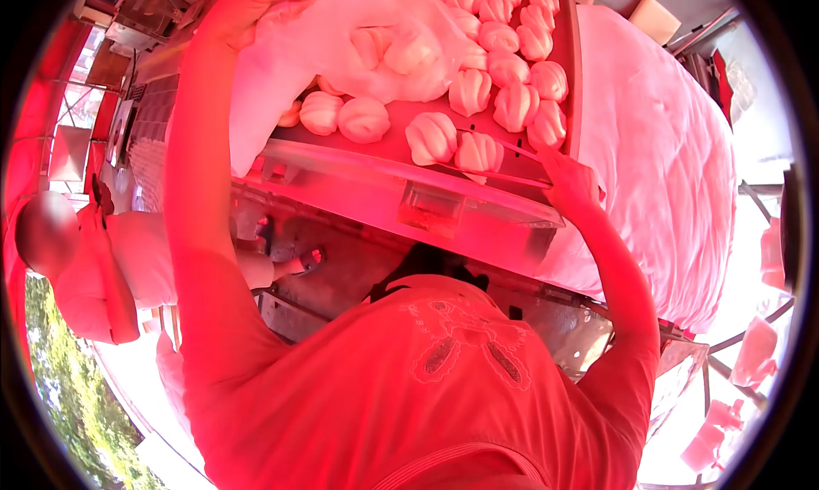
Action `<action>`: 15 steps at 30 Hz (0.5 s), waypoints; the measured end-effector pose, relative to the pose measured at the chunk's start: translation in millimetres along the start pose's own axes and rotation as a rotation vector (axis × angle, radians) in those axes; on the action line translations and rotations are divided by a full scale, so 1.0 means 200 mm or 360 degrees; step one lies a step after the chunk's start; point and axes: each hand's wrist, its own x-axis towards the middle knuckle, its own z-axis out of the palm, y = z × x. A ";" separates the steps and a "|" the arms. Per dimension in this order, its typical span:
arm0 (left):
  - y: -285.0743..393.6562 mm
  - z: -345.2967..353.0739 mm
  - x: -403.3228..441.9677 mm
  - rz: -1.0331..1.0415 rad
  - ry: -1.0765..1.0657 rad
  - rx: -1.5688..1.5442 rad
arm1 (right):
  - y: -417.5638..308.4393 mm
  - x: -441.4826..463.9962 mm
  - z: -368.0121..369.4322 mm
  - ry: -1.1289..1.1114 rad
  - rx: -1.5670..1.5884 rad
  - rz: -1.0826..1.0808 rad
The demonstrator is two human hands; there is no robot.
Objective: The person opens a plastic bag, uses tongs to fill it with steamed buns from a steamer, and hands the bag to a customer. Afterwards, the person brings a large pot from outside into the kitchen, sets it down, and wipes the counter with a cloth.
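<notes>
My right hand (573,183) is closed around a pair of tongs (525,180). The two arms of the tongs lie on either side of a pleated bun (479,153). Another bun (431,138) sits just left of it on the tray (409,115). At the upper left, my left hand (264,8) grips a translucent plastic sheet or bag (333,29); which of the two I cannot tell. Pale bun shapes show through the plastic. Two buns (341,117) stand near the tray's front edge, beside the plastic.
More buns (516,42) fill the tray's far right. A white quilted cover (657,149) lies to the right. A clear-fronted ledge (409,200) runs between the tray and my body. Another person (94,268) is at the left. Everything is tinted red.
</notes>
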 end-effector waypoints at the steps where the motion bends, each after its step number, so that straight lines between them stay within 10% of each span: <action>1: -0.02 0.05 -0.02 0.0048 -0.0013 0.0028 | 0.02 -0.05 -0.04 0.0019 0.0041 0.0013; 7: -0.14 0.04 -0.04 -0.0086 -0.0193 0.0046 | -0.05 0.04 -0.31 0.0028 0.0534 0.0241; 15: -0.17 0.09 0.01 -0.0055 -0.0101 -0.0024 | -0.33 1.35 0.13 0.0325 -0.0440 0.0086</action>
